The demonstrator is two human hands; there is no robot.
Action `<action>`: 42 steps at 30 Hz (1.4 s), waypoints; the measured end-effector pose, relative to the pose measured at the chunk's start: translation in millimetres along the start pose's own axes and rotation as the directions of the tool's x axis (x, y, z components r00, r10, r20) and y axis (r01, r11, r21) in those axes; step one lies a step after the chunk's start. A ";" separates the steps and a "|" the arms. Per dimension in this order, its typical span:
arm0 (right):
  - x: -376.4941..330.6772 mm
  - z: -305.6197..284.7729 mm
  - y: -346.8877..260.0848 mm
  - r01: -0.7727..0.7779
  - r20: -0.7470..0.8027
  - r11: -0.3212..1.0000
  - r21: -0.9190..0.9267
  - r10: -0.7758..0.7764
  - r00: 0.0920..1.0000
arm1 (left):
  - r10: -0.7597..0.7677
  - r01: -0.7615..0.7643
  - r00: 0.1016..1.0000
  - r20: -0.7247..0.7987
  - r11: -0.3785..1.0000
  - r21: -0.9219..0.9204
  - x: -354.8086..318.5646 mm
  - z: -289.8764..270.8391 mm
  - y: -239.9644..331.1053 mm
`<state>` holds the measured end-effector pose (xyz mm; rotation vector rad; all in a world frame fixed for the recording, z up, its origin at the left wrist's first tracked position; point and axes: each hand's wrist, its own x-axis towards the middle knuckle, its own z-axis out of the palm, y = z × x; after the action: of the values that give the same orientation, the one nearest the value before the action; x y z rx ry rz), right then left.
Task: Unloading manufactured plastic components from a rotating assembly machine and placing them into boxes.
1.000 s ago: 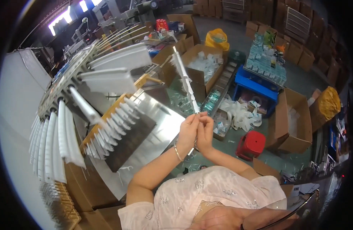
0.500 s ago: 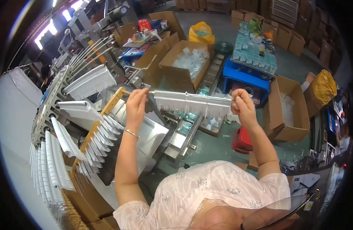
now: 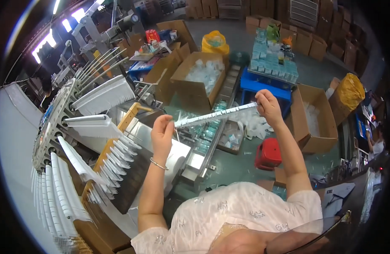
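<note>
A long thin rod wrapped with a white fringed strip [image 3: 216, 114] stretches between my hands, its right end higher. Narrow dark marks run along its length. At its left end, my left hand [image 3: 162, 134] is pinched closed. My right hand [image 3: 268, 106] has its fingers closed around the right end. Left of my left hand stands a wooden rack [image 3: 105, 157], with several white fringed pieces [image 3: 118, 160] hanging from it in a row. A thin white tail hangs beside my left fingertips; what it belongs to I cannot make out.
On the left, a round machine [image 3: 55, 116] bears rods with white fringed sheets [image 3: 104, 96]. Ahead runs a narrow conveyor [image 3: 228, 84] beside an open carton [image 3: 190, 91]. A blue table [image 3: 262, 86], a red stool [image 3: 267, 153] and another carton [image 3: 300, 122] stand to the right.
My left hand has moved down and right with its end of the rod, so the rod now slants. The fringe that hung below it no longer shows as a hanging curtain.
</note>
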<state>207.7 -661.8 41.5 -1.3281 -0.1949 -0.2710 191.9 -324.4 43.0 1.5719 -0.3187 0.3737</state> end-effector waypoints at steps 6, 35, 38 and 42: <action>29.4 6.1 7.8 0.053 0.126 0.997 0.061 -0.061 0.990 | 0.024 -0.024 1.000 0.006 1.000 0.019 21.0 -10.4 -8.6; 266.9 6.0 86.4 0.041 0.352 0.973 0.228 -0.122 0.928 | 0.080 -0.008 0.962 -0.261 0.964 0.266 135.8 38.9 -39.2; 268.1 2.1 86.3 -0.012 0.440 0.967 0.255 -0.105 0.892 | 0.002 0.051 0.961 -0.276 0.982 0.184 141.0 37.5 -36.5; 271.1 0.2 76.7 -0.149 0.525 0.973 0.179 0.033 0.850 | -0.104 0.130 0.952 -0.289 0.989 0.070 146.0 40.4 -30.2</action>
<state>489.3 -667.7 49.9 -1.1665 -0.6011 0.1985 338.4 -359.7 77.0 1.5897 0.0145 0.5204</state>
